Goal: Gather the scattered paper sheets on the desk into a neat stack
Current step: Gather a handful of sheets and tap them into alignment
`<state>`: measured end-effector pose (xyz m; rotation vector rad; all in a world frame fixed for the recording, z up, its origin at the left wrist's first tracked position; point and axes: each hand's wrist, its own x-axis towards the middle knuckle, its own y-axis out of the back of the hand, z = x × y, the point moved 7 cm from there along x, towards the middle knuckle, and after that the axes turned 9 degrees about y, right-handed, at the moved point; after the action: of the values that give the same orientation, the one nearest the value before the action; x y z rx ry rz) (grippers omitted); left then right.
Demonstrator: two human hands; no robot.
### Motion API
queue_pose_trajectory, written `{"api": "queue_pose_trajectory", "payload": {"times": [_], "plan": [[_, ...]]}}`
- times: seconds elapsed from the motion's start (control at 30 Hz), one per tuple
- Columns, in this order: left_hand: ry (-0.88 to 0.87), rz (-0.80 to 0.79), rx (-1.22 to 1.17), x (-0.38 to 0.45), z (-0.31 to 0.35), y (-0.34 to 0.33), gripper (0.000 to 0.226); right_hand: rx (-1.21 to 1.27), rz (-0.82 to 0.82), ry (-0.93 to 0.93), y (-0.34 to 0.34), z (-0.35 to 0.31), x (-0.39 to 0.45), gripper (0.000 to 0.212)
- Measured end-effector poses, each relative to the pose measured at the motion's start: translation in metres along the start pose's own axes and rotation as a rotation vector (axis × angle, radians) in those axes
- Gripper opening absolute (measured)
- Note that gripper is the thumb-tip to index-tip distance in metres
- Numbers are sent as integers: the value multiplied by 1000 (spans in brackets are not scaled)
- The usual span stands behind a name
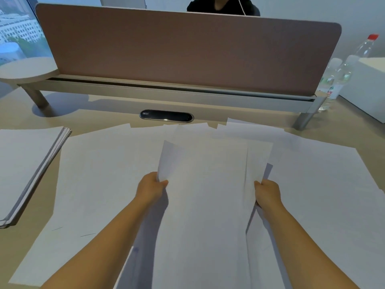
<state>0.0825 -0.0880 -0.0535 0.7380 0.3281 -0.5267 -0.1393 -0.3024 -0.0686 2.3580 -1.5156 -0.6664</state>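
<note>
- Desk [100, 116]: tan top, fills the lower view, mostly covered in paper.
- Divider panel [187, 51]: brown-pink, upright across the far edge of the desk, on a grey rail with short legs.
- Scattered paper sheets [100, 174]: white, blank, overlapping loosely across the middle and right of the desk, corners fanned out at the far side towards the rail.
- Held sheets [206, 195]: a few white sheets in the centre, raised above the scattered ones and casting a shadow; edges not lined up, top left corner curling, extra edges sticking out on the right.
- Side stack [25, 161]: a squared pile of white paper at the left edge of the desk, apart from the scattered sheets, layered edge visible.
- White box [366, 84]: far right on the desk, cropped by the frame.
- Round shelf [27, 68]: pale disc at far left beside the divider.
- Person [223, 6]: dark top, behind the divider, mostly hidden.
- Water bottles [341, 74]: clear plastic, by the right end of the rail; one has a red cap.
- Cable port [166, 116]: black oval set in the desk below the rail.
- Left hand [151, 187]: pinches the left edge of the held sheets, thumb on top.
- Right hand [267, 192]: grips the right edge of the held sheets, fingers curled under.
</note>
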Motion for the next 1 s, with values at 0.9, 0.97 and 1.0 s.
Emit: {"api": "queue_pose_trajectory", "payload": {"times": [0.9,0.97,1.0], "plan": [[35,186,15,3,-49,44,34,141,-499,-267,-45,4,-63,35],[42,198,-7,1,-49,45,28,88,-586,-270,-45,4,-68,30],[41,202,-16,0,-49,45,23,64,-618,-261,-46,4,-68,27]]}}
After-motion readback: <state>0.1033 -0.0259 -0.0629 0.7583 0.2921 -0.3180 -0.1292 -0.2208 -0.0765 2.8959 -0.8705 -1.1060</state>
